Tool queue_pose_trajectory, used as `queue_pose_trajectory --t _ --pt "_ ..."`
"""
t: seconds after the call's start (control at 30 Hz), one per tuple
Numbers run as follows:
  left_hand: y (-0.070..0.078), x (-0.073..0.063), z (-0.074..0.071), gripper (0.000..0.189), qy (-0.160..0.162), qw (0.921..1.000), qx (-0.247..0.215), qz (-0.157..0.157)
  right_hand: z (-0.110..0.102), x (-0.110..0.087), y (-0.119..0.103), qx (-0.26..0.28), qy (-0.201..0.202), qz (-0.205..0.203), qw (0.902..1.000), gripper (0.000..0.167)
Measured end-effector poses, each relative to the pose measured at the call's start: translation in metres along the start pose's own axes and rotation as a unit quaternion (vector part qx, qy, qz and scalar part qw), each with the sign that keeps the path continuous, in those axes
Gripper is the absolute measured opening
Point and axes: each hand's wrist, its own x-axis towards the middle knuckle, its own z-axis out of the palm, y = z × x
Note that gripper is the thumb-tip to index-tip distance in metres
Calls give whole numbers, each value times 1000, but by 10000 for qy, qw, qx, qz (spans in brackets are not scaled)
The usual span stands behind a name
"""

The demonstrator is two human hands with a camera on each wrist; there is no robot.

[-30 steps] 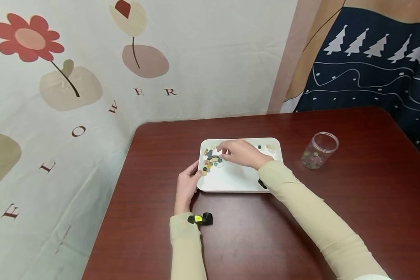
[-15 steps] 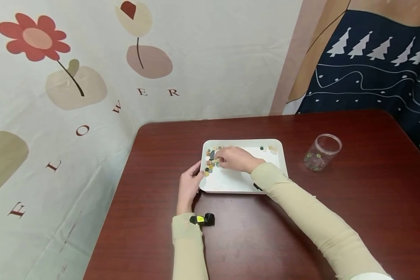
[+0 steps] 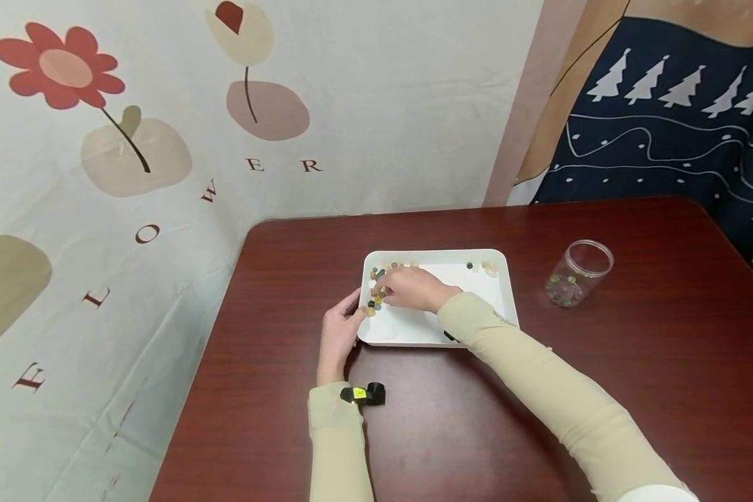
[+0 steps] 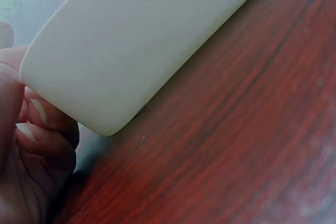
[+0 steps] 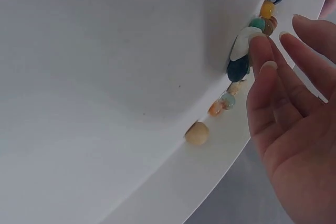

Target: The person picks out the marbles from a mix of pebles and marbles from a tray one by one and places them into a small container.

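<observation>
My left hand (image 3: 339, 335) grips the left end of a white tray (image 3: 439, 328), its thumb at the rim. In the left wrist view curled fingers (image 4: 50, 142) lie below the tray's corner. My right hand (image 3: 411, 288) reaches over the tray's left end, where small coloured stones lie along the side. In the right wrist view its thumb and finger pinch a flat white stone (image 5: 244, 45) above a dark blue-green stone (image 5: 239, 69). Around it are a yellow stone (image 5: 267, 9) and a round beige stone (image 5: 197, 133). The hand hides part of the row in the head view.
To the tray's right stands a clear jar (image 3: 579, 273) without a lid, with some stones at its bottom. A few pale stones (image 3: 489, 268) and a dark green stone (image 3: 470, 265) lie at the tray's far right corner. The brown table (image 3: 477, 418) meets a flower-printed cloth (image 3: 383, 104) behind.
My right hand has moved left and slightly nearer over the stones at the tray's left end. The left hand keeps its grip on the tray. The camera view has shifted slightly.
</observation>
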Motion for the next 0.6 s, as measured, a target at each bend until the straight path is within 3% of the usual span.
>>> queue_pose_trajectory --t 0.27,0.6 --pt "2 0 2 37 -60 10000 -70 29 1 1 -3 -436 33 -64 9990 26" --pt "1 1 0 37 -30 10000 -2 -64 3 7 -8 -500 -23 -128 9987 25"
